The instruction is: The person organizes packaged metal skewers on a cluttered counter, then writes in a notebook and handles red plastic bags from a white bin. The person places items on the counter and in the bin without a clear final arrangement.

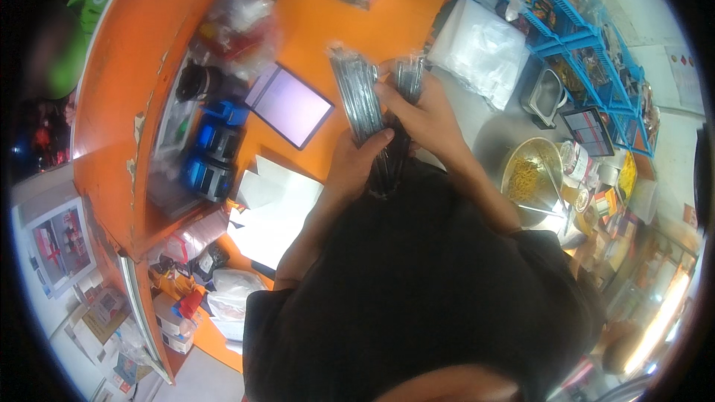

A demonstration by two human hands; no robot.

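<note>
Close to my chest I hold thin black utensils in clear plastic wrappers. My left hand (357,164) grips the lower part of the larger wrapped bundle (354,95), thumb across its front. My right hand (422,109) grips a smaller wrapped bundle (409,78), with its thumb reaching toward the larger one. The two bundles spread apart at the top and come together near my black shirt. The wrappers hide exactly what kind of utensils they are. Beneath and beyond my hands is an orange counter (310,17).
A lit tablet (293,106) and white paper sheets (276,206) lie left of my hands. Blue-black devices (212,151) stand beyond. To the right are white plastic bags (477,50), a metal bowl of noodles (525,176) and blue baskets (575,39). Someone in green stands past the orange partition (134,95).
</note>
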